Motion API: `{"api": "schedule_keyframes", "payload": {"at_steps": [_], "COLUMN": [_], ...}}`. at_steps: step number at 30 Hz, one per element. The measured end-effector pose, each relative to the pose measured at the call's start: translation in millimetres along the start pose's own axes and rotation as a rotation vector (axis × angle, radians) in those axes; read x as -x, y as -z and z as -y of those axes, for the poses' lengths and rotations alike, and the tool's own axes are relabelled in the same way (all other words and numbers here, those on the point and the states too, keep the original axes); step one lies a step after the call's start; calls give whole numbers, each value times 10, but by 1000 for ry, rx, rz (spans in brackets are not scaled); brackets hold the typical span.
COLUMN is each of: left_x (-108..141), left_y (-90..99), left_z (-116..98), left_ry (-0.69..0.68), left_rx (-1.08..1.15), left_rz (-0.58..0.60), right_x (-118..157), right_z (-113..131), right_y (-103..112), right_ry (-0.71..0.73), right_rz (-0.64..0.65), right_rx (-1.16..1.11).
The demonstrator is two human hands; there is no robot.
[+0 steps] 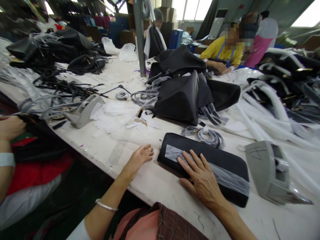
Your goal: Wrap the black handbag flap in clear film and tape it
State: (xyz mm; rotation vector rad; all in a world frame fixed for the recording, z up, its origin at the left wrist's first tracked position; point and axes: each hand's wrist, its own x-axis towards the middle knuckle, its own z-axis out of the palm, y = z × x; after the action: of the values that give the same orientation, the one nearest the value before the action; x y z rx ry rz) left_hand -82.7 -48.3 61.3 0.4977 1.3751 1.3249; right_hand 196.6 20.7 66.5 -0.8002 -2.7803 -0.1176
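A black bag (225,160) lies flat on the white table, with a strip of clear film along its top face. My right hand (202,181) rests on it, fingers spread over the film. Just left of the bag, my left hand (141,158) is at the tabletop with loosely bent fingers and nothing in it, apart from the bag. Behind the bag sits a coiled strap (211,138) wrapped in film. Farther back stands a black handbag (176,98) with film-wrapped handles.
A grey tape dispenser (266,170) stands to the right, another dispenser (85,111) to the left. Paper scraps (112,115) litter the middle. Black bags (55,48) are heaped at back left. A co-worker's hand (11,128) is at far left; a person in yellow (212,50) works opposite.
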Motion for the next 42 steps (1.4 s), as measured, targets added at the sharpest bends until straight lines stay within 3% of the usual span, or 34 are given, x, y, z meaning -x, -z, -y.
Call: {"api": "schedule_keyframes", "payload": {"at_steps": [3,5,11,18,22,27,31,33,37,40,42], "left_x": [-77,-164,-341,-267,-209,-241,-205,-135,-38,-65,-91], "left_y": [-196,-314,-441,-401,-307,-247,-294,-343,-525,-698,-776], "left_z": [-6,-10,-1,92,187,113,-1,-49,-112,-133,-174], "left_ry": [78,79,49,-95,-312,-355,-484,-669,-1028,-1135,-1139], "left_rx": [403,499,438,411,153,-27,-302,-579,-1158,-1446,-1510], "left_rz": [24,-10,-113,-225,-318,-204,-230,-143,257,428,520], "right_x": [-1,0,1,6,3,-2,-7,-5,18,37,37], "right_z": [11,18,15,9,-8,-23,-4,1,-41,-79,-72], "right_y": [-3,-3,-9,-17,-28,-32,0,3,-82,-155,-149], "right_ry": [-9,-12,-15,-11,-4,-6,-4,-9,-8,-4,-22], "right_rz": [-1,4,2,-2,10,9,13,20,-11,-53,-29], "right_rx": [21,32,16,-1,-9,-2,-2,-2,-2,-30,-77]}}
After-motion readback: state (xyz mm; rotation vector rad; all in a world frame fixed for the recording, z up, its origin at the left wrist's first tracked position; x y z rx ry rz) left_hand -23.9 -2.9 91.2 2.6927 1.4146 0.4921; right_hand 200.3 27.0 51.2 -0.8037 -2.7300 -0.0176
